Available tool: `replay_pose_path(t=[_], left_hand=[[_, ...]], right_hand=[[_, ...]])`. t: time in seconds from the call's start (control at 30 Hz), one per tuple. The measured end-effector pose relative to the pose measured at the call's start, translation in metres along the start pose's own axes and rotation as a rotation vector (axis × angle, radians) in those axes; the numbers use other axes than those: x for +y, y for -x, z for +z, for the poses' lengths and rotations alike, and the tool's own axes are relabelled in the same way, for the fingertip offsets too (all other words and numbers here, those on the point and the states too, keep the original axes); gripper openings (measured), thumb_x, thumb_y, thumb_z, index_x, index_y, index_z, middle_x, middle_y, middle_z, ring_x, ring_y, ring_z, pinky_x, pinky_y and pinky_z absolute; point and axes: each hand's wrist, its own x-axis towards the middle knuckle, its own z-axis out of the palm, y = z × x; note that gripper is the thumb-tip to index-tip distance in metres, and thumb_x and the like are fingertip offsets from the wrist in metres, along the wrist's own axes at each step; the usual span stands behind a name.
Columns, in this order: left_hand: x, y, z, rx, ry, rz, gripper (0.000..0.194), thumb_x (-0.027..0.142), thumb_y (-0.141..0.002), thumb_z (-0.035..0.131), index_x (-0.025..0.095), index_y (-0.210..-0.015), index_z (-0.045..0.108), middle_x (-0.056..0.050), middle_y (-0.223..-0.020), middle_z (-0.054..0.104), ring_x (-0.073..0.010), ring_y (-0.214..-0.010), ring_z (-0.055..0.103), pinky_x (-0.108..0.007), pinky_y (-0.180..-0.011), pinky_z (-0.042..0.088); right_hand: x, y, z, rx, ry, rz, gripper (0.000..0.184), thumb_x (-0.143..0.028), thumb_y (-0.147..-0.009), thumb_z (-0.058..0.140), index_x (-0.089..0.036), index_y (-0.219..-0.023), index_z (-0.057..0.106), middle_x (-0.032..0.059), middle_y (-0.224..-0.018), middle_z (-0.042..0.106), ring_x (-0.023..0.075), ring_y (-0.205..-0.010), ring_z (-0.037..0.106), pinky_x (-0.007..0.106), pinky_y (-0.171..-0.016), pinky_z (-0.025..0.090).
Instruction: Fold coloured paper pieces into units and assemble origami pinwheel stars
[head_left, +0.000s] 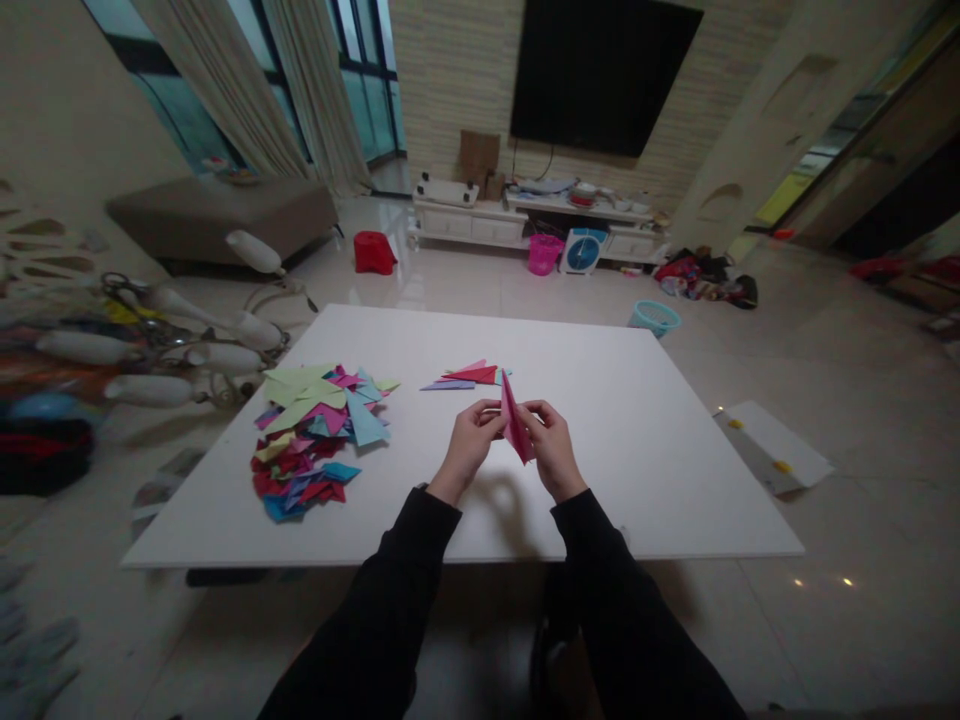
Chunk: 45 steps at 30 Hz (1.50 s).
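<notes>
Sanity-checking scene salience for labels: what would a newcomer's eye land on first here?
Probably the multicoloured heap of folded paper on the left of the white table. Next, the pink folded piece held between the left hand and right hand, near the table's middle. Beyond, the big dark screen on the far wall.

Left sleeve (379, 600) plain black, wrist-length; right sleeve (630, 600) matching, equally dark.
</notes>
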Motion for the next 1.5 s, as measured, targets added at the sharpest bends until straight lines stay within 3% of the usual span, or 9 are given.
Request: replay_pose_path(t=[0.27, 0.53, 0.8, 1.07, 1.2, 1.4, 1.5], left_hand=[[-0.001, -0.003, -0.008, 0.005, -0.057, 0.029, 0.034, 0.034, -0.071, 0.079, 0.014, -0.095, 0.069, -0.006, -0.075, 0.073, -0.0179, -0.071, 0.068, -0.029, -0.069, 0.05], [-0.005, -0.014, -0.017, 0.009, -0.275, 0.16, 0.015, 0.027, -0.074, 0.074, 0.015, -0.083, 0.074, -0.008, -0.084, 0.074, -0.0186, -0.076, 0.066, -0.029, -0.073, 0.05], [-0.004, -0.013, -0.021, 0.166, -0.316, 0.177, 0.013, 0.027, -0.076, 0.07, 0.016, -0.082, 0.074, -0.007, -0.081, 0.073, -0.0175, -0.07, 0.063, -0.029, -0.068, 0.049], [-0.005, -0.014, -0.03, 0.263, -0.307, 0.177, 0.016, 0.027, -0.074, 0.073, 0.015, -0.084, 0.077, -0.007, -0.083, 0.074, -0.0186, -0.075, 0.064, -0.029, -0.07, 0.049], [-0.004, -0.014, -0.029, 0.252, -0.302, 0.164, 0.018, 0.027, -0.075, 0.072, 0.014, -0.087, 0.077, -0.009, -0.086, 0.076, -0.0203, -0.078, 0.067, -0.031, -0.073, 0.051], [-0.002, -0.015, -0.021, 0.18, -0.241, 0.16, 0.014, 0.025, -0.075, 0.072, 0.015, -0.084, 0.076, -0.007, -0.083, 0.076, -0.0197, -0.077, 0.068, -0.031, -0.075, 0.052], [-0.003, -0.014, -0.018, 0.132, -0.262, 0.156, 0.013, 0.023, -0.075, 0.071, 0.014, -0.083, 0.077, -0.007, -0.082, 0.076, -0.0194, -0.075, 0.068, -0.031, -0.074, 0.052]], right_hand=[[0.0, 0.0, -0.002, -0.04, 0.041, -0.018, 0.029, -0.047, -0.078, 0.072, -0.02, -0.089, 0.072, 0.0034, -0.091, 0.072, 0.0173, -0.08, 0.064, 0.029, -0.072, 0.05], [0.006, -0.011, -0.007, 0.036, 0.203, -0.049, 0.025, -0.042, -0.078, 0.069, -0.018, -0.077, 0.074, 0.0041, -0.077, 0.073, 0.0195, -0.074, 0.063, 0.032, -0.072, 0.049], [0.008, -0.009, -0.006, 0.053, 0.229, -0.126, 0.02, -0.039, -0.077, 0.072, -0.019, -0.078, 0.074, 0.0041, -0.076, 0.073, 0.0196, -0.073, 0.064, 0.033, -0.073, 0.051], [0.002, -0.004, -0.012, 0.21, 0.227, -0.162, 0.019, -0.037, -0.076, 0.072, -0.018, -0.078, 0.073, 0.0056, -0.081, 0.073, 0.0207, -0.08, 0.066, 0.035, -0.077, 0.051], [0.006, -0.007, -0.01, 0.183, 0.21, -0.17, 0.02, -0.037, -0.076, 0.072, -0.018, -0.077, 0.072, 0.0057, -0.081, 0.073, 0.02, -0.08, 0.065, 0.034, -0.076, 0.051], [0.01, -0.012, -0.005, 0.153, 0.179, -0.193, 0.022, -0.037, -0.079, 0.07, -0.018, -0.09, 0.071, 0.0068, -0.093, 0.073, 0.0208, -0.089, 0.066, 0.035, -0.08, 0.052], [0.01, -0.012, -0.003, 0.077, 0.154, -0.167, 0.022, -0.036, -0.079, 0.072, -0.019, -0.092, 0.07, 0.007, -0.095, 0.073, 0.0217, -0.09, 0.067, 0.036, -0.081, 0.053]])
